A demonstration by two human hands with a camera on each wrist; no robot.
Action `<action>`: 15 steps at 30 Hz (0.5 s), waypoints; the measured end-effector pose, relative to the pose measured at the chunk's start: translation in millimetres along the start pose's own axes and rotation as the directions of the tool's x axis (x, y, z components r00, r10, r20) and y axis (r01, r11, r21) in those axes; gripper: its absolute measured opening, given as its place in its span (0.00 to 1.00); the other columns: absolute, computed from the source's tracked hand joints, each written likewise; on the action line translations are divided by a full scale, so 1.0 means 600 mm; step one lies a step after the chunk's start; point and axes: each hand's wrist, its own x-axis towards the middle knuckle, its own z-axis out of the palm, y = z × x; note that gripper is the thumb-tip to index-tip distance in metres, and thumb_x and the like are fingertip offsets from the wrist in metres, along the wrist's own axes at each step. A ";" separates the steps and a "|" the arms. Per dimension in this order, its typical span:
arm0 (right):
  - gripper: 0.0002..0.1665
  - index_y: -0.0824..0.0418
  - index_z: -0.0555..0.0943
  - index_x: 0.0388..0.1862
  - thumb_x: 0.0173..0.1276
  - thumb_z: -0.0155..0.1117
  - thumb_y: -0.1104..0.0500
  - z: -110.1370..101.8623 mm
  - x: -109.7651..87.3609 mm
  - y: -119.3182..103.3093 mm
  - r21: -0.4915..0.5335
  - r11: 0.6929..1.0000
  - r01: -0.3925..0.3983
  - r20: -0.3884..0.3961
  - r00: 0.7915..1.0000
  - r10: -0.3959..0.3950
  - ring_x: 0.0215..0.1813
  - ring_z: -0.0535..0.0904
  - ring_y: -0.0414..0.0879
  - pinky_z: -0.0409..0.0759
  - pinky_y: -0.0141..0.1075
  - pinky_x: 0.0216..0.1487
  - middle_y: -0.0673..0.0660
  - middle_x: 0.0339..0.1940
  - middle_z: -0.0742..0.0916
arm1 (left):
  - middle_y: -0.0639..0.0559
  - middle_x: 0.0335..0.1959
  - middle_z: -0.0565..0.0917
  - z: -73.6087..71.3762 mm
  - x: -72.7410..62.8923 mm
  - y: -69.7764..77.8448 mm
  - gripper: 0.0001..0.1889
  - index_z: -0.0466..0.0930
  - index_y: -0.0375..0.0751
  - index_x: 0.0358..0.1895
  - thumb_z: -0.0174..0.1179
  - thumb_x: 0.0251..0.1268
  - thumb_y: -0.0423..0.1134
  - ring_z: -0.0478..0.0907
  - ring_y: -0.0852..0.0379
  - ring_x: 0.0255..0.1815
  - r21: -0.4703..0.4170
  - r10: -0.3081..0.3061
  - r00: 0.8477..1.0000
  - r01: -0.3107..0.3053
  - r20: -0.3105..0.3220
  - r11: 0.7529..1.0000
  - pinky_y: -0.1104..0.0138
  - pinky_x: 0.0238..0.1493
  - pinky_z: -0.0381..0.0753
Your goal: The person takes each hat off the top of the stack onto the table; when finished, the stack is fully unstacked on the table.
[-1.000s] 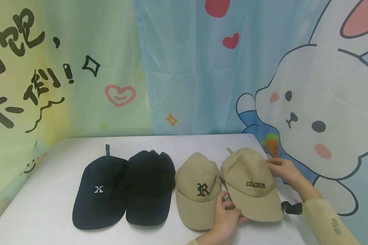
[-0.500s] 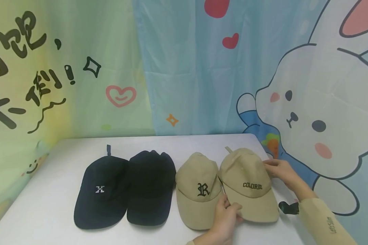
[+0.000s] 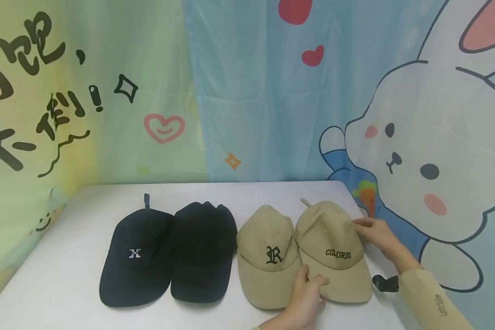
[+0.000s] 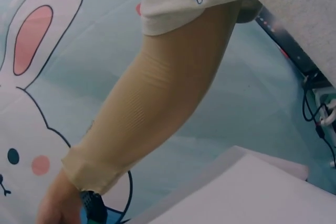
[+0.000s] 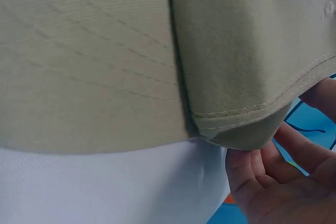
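Observation:
In the head view, a beige cap [image 3: 327, 238] with dark block lettering lies at the right end of a row of caps. My left hand [image 3: 303, 300] grips the left part of its brim, thumb on top. At the cap's right side, my right hand [image 3: 381, 238] holds the edge of the crown. Close up in the right wrist view, the right fingertips [image 5: 268, 163] meet the cap's lower rim. Left of it, touching, lies another beige cap [image 3: 268, 256] with a dark letter R. The left wrist view shows the right arm, not my left hand.
A plain black cap [image 3: 204, 252] and a black cap [image 3: 136, 256] with a small white mark lie to the left on the white table [image 3: 57, 275]. A printed curtain [image 3: 239, 91] hangs behind the table. A dark strap [image 3: 385, 283] sits at the right wrist.
The lettered beige cap has shifted left against the R cap, and its brim has come down slightly. My right hand has moved left with it. The left hand stays near the brim.

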 end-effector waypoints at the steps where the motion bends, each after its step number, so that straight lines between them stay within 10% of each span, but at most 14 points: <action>1: 0.39 0.77 0.70 0.64 0.74 0.56 0.42 0.001 0.001 0.001 -0.003 1.000 -0.005 -0.001 1.000 0.005 0.56 0.77 0.65 0.80 0.51 0.51 0.76 0.60 0.77 | 0.20 0.73 0.43 0.001 -0.001 0.001 0.42 0.51 0.26 0.73 0.59 0.55 0.31 0.39 0.21 0.72 0.001 -0.001 1.000 0.001 0.001 1.000 0.27 0.59 0.60; 11: 0.41 0.78 0.70 0.64 0.75 0.55 0.41 0.006 -0.002 0.008 -0.001 1.000 -0.012 -0.021 1.000 0.012 0.57 0.76 0.67 0.80 0.53 0.52 0.77 0.61 0.76 | 0.20 0.73 0.42 -0.003 -0.007 0.010 0.41 0.51 0.29 0.74 0.60 0.57 0.33 0.38 0.21 0.72 0.025 -0.023 0.999 0.022 0.032 0.999 0.27 0.60 0.54; 15: 0.43 0.77 0.67 0.67 0.76 0.50 0.38 -0.010 -0.015 -0.008 0.015 1.000 0.013 -0.083 0.996 -0.012 0.59 0.76 0.68 0.79 0.55 0.54 0.77 0.62 0.75 | 0.27 0.70 0.59 -0.028 -0.012 0.028 0.35 0.61 0.29 0.70 0.60 0.60 0.36 0.56 0.27 0.70 0.193 -0.005 0.987 -0.027 0.163 0.981 0.34 0.62 0.63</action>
